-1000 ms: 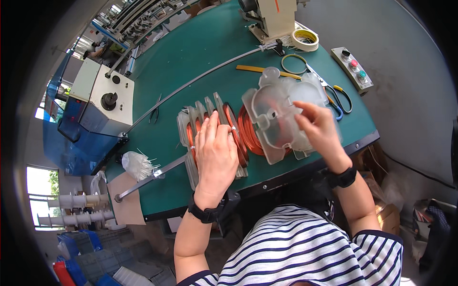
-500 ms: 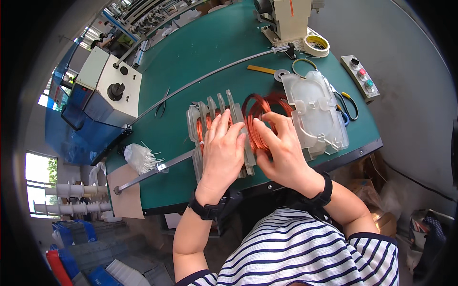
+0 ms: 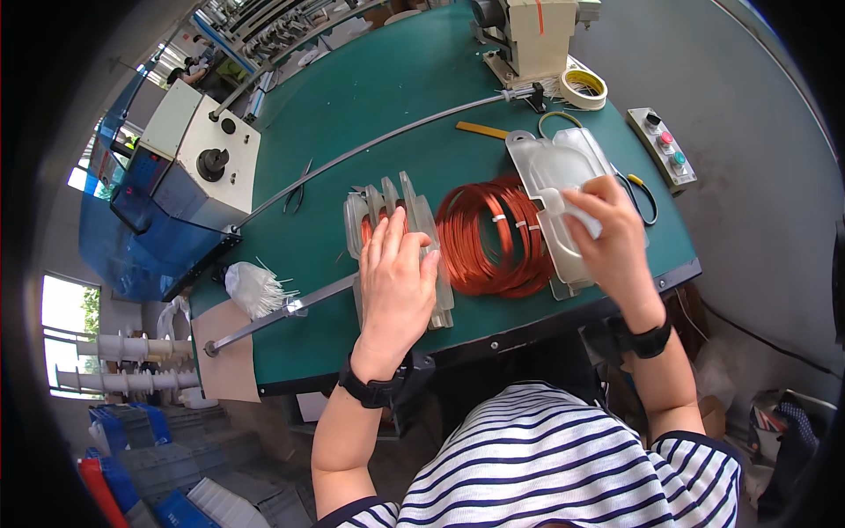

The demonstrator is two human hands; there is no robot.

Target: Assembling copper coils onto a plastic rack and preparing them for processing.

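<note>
My left hand (image 3: 396,280) lies over a row of upright translucent plastic plates (image 3: 355,216), fingers stretched out and thumb near the rightmost plate. Between these plates, orange-red copper wire (image 3: 365,231) partly shows; my hand hides the rest. To their right a bundle of copper wire coils (image 3: 458,242) lies on the table, bound with white ties. My right hand (image 3: 612,242), slightly blurred, is closed on a translucent plastic plate (image 3: 563,163) at the coils' right side. Its fingertips pinch a pale raised part near the plate's middle.
A metal bar (image 3: 255,328) runs leftward from the plates. Beside it lies a bag of white ties (image 3: 251,290). A long rod (image 3: 370,150) crosses behind, near pliers (image 3: 299,185). A cream machine (image 3: 198,158), tape roll (image 3: 583,88) and button box (image 3: 664,150) surround the green table (image 3: 370,88).
My right hand has left the copper coils and moved right onto the plastic plate, which has shifted over the small grey roll. The coils now lie flatter. My left hand stays on the upright plates.
</note>
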